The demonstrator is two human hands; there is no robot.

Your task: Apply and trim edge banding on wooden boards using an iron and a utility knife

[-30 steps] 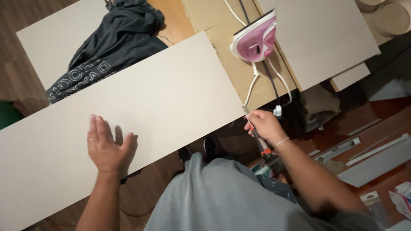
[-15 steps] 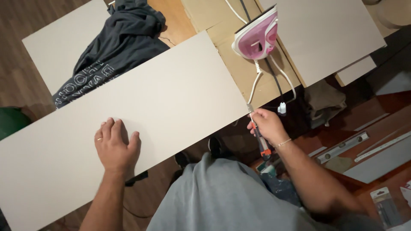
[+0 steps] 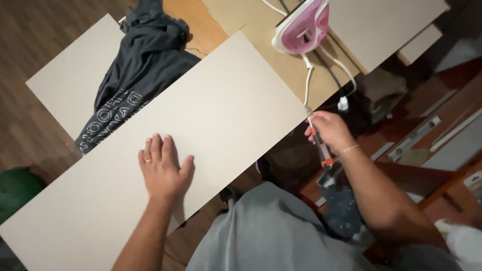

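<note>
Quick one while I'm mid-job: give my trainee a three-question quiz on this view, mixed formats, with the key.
1. True or false: the left hand lies flat on the long white board.
2. The right hand holds: A) a clothes iron B) an orange-handled knife C) a hammer.
3. Fill in: the pink iron stands near the board's ____ end.

Key: 1 true; 2 B; 3 right.

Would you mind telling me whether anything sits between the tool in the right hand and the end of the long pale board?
Nothing visible does: the right hand holds the orange-handled tool with its tip at the end of the board.
</note>
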